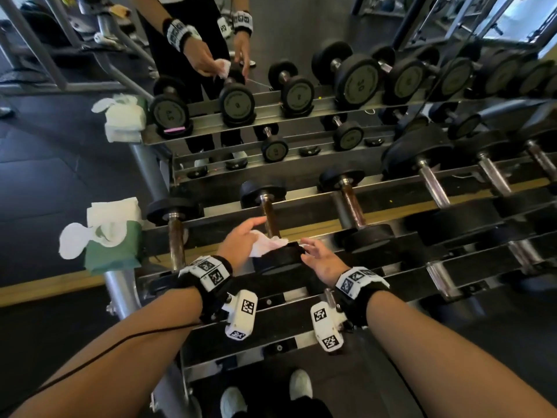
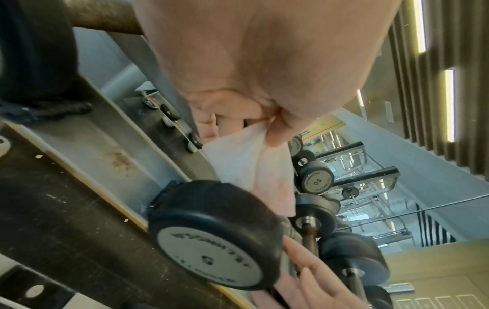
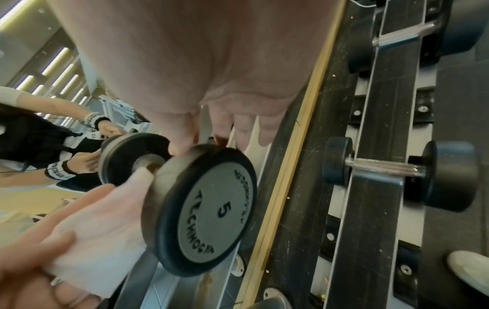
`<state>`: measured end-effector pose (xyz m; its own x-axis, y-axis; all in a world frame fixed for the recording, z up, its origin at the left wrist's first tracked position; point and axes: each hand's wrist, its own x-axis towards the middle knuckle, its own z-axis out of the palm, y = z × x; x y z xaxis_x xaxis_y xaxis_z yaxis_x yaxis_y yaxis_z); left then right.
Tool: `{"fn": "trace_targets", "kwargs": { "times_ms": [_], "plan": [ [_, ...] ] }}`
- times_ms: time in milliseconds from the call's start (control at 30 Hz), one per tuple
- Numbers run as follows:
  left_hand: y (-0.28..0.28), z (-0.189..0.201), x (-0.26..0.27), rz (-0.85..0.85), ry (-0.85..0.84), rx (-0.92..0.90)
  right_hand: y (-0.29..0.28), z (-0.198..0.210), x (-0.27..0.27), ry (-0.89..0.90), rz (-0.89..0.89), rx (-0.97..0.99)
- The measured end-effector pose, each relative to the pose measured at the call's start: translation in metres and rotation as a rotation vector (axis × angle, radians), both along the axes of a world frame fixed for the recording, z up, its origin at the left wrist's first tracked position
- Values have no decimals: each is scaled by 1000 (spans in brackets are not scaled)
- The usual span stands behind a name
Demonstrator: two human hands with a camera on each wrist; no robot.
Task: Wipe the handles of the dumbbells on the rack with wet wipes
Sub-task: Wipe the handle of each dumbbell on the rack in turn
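A small dumbbell marked 5 lies across the rack's top rails, its rusty brown handle [image 1: 269, 212] pointing away from me. My left hand [image 1: 238, 239] pinches a crumpled white wet wipe [image 1: 266, 244] just left of the handle's near end, beside the black near head [image 1: 278, 259]. In the left wrist view the wipe [image 2: 246, 167] hangs from thumb and fingers above that head [image 2: 211, 240]. My right hand [image 1: 316, 254] has its fingers spread, with fingertips touching the head's right rim. The right wrist view shows the head [image 3: 209, 209] and the wipe [image 3: 100, 230] meeting the handle.
A green pack of wet wipes [image 1: 114, 245] sits on the rack's left end. More dumbbells [image 1: 352, 206] lie to the right, growing larger. A mirror [image 1: 301, 31] behind the rack reflects me and the weights. My shoes [image 1: 298, 384] stand below the rack [image 1: 316, 227].
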<state>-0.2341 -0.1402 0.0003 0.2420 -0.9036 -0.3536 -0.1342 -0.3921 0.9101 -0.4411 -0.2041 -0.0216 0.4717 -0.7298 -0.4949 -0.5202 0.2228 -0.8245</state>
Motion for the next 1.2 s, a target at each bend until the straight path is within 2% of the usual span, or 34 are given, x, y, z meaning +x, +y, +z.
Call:
{"fn": "trace_targets", "kwargs": {
  "times_ms": [100,167,267,333,500,700,800,1000,1200],
  "plan": [
    [-17,21,-13,169,231,-56,-20,17,-8,-5,65,-68],
    [-31,30,-26,250,350,-4,-36,31,-19,-3,111,-178],
    [-49,32,-48,324,466,72,-64,46,-47,9,123,-284],
    [-58,31,-64,313,495,53,-82,53,-67,34,87,-311],
    [-86,18,-99,319,421,17,-123,50,-106,62,41,-365],
    [-116,-6,-129,464,213,92,-151,17,-136,51,38,-375],
    [-127,-16,-140,515,112,143,-153,-2,-148,14,33,-301],
    [-141,-31,-155,434,94,165,-146,-32,-159,-2,2,-314],
    [-179,-22,-160,397,174,25,-141,-45,-173,-79,74,-217]
  ]
}}
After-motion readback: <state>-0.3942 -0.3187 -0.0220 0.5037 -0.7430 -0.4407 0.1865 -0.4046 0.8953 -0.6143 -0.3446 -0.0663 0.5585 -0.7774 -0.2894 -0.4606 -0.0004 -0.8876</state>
